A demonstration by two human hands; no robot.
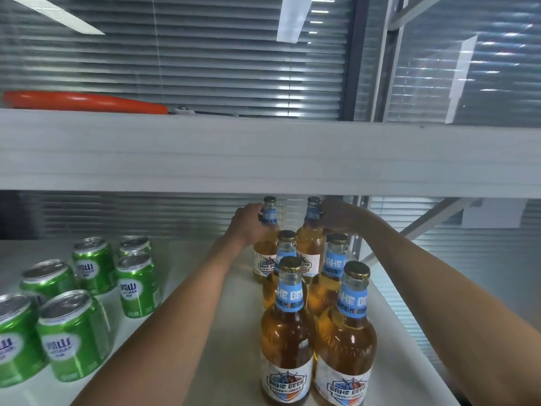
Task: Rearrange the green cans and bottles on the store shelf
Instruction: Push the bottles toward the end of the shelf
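Several amber beer bottles with blue neck labels stand in two rows on the white shelf [205, 303] at the right. My left hand [248, 222] is closed around the neck of the back left bottle [268, 244]. The back right bottle [311, 244] is held at its neck by my right hand [336, 216]. Two more pairs stand in front, the nearest being a front left bottle [287, 332] and a front right bottle [347, 341]. Several green cans [87, 303] with silver tops stand grouped on the left of the same shelf.
A thick white upper shelf board [263, 153] runs across just above the bottle caps. An orange object [85, 102] lies on that upper shelf. Grey window blinds are behind. A diagonal shelf brace [439, 216] crosses at the back right.
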